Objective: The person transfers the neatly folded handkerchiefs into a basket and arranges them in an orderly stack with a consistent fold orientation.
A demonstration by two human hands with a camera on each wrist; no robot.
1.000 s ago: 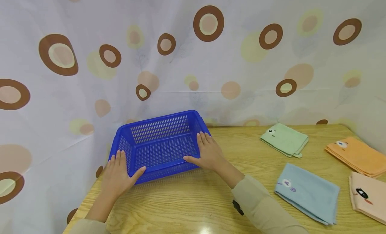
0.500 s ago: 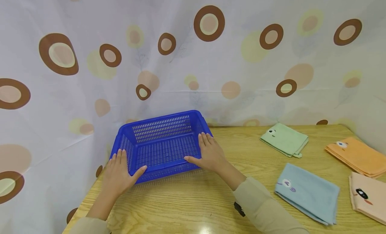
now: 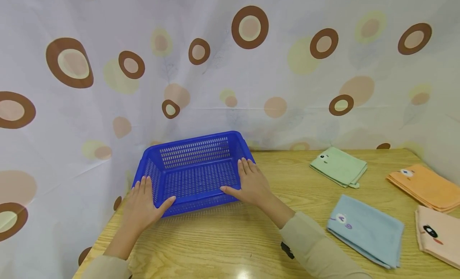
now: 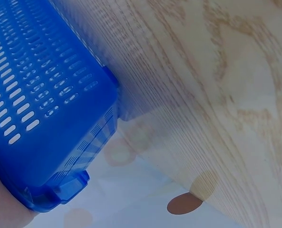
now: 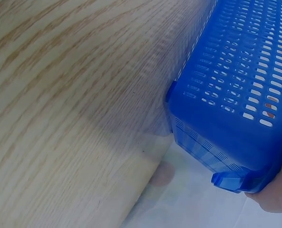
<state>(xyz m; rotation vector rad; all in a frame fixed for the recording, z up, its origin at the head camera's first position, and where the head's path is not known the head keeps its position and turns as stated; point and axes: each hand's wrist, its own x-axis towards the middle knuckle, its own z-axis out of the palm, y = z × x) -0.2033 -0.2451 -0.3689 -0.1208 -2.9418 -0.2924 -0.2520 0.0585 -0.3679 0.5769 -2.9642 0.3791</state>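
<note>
I see the wooden table (image 3: 201, 247), grain visible | behind it, curtain (image 3: 215, 75) with brown rings | left hand (image 3: 140, 211), right hand (image 3: 252, 185): fingers straight, unclenched, touching blue basket (image 3: 197, 197)

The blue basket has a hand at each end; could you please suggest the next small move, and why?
I would probably lift the right hand from the blue basket and reach for the folded blue cloth: the basket looks empty, and that cloth lies outside it, on the right.
</note>
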